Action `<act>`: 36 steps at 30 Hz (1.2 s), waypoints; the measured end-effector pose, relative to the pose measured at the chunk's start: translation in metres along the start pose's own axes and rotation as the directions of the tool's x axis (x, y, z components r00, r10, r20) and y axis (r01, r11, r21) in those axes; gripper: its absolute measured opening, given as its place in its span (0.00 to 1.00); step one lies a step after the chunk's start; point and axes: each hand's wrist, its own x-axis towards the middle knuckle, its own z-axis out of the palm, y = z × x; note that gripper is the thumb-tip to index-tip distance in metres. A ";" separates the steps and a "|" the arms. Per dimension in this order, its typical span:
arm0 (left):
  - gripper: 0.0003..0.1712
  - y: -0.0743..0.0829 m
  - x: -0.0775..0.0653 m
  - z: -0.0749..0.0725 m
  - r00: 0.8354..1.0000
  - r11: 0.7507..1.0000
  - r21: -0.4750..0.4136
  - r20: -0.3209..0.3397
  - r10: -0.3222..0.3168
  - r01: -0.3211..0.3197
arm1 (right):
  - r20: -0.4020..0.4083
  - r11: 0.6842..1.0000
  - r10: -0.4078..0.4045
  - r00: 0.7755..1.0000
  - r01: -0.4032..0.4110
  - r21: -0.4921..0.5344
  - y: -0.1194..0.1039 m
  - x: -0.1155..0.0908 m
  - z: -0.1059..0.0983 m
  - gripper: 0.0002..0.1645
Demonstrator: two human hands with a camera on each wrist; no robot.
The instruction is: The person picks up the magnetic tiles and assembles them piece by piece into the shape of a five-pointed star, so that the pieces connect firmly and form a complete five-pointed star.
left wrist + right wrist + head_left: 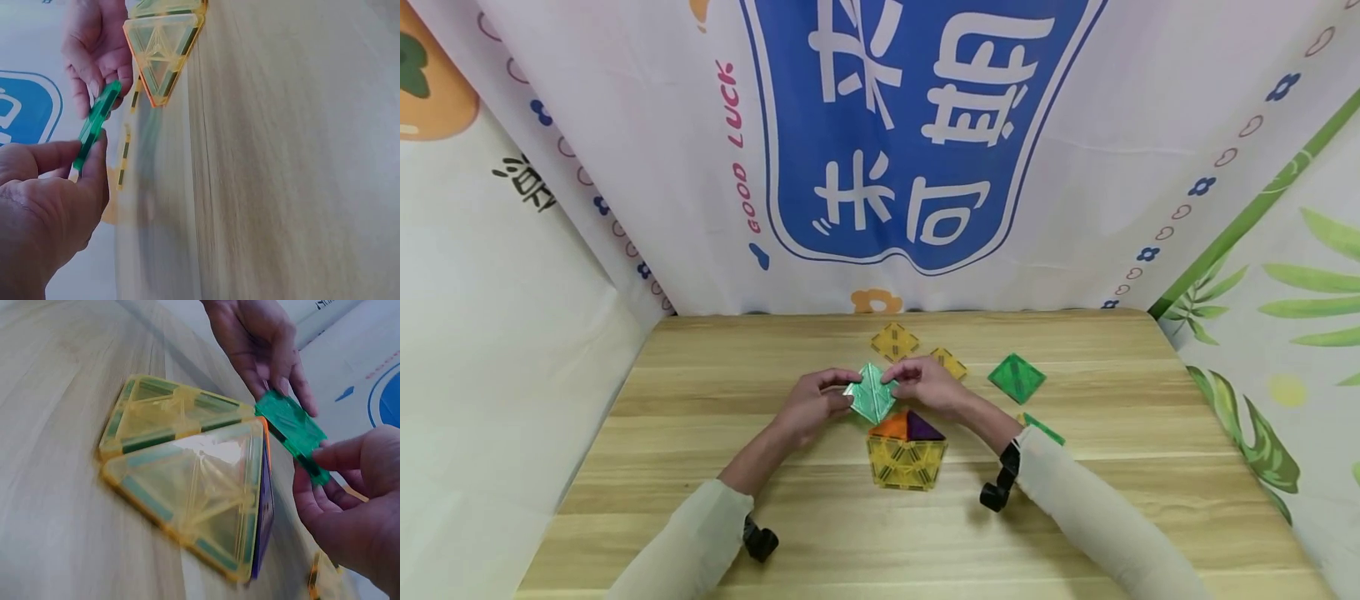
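Note:
Both hands hold a translucent green pair of magnetic tiles (872, 393), raised over the table. My left hand (808, 406) pinches its left corner between thumb and fingers. On the opposite corner, the thumb and fingers of my right hand (929, 383) grip it too. Just nearer than the hands stands a pointed structure of triangular tiles, with yellow tiles (907, 467) in front and an orange tile (891, 427) and a purple tile (923, 427) behind. In the right wrist view the green tiles (290, 434) overlap the structure's tip.
Flat yellow tiles (895, 342) lie beyond the hands, one partly behind the right hand. A green diamond of tiles (1017, 379) lies to the right; another green tile (1043, 428) shows beside the right sleeve. A printed cloth (1075, 250) hangs along the table's back edge.

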 end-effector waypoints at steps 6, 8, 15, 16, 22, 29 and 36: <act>0.23 -0.001 -0.004 0.006 0.997 1.000 0.007 0.080 -0.011 0.010 | 0.051 1.000 0.004 0.999 -0.005 0.024 0.003 -0.011 -0.011 0.13; 0.24 -0.001 -0.005 0.007 0.995 1.000 0.009 0.097 -0.011 0.010 | 0.065 0.999 0.007 0.998 -0.010 0.051 0.005 -0.013 -0.013 0.13; 0.21 -0.004 -0.003 0.013 0.992 0.999 0.037 0.128 0.004 -0.009 | 0.103 0.981 0.027 0.994 -0.046 0.186 0.013 -0.015 -0.017 0.14; 0.21 -0.005 -0.002 0.014 0.992 0.999 0.046 0.124 0.006 -0.012 | 0.104 0.981 0.028 0.994 -0.047 0.188 0.014 -0.015 -0.017 0.14; 0.20 -0.013 0.002 0.019 0.997 0.996 0.088 0.081 0.015 -0.022 | 0.074 1.000 -0.016 0.997 0.015 0.002 0.018 -0.016 -0.014 0.16; 0.14 -0.018 0.002 0.022 0.994 0.967 0.233 0.060 0.096 -0.108 | 0.061 0.974 -0.096 0.994 0.107 -0.202 0.021 -0.017 -0.009 0.16; 0.14 -0.018 0.000 0.023 0.962 0.885 0.380 0.068 0.264 -0.270 | -0.005 0.942 -0.148 0.989 0.140 -0.305 0.014 -0.030 -0.004 0.13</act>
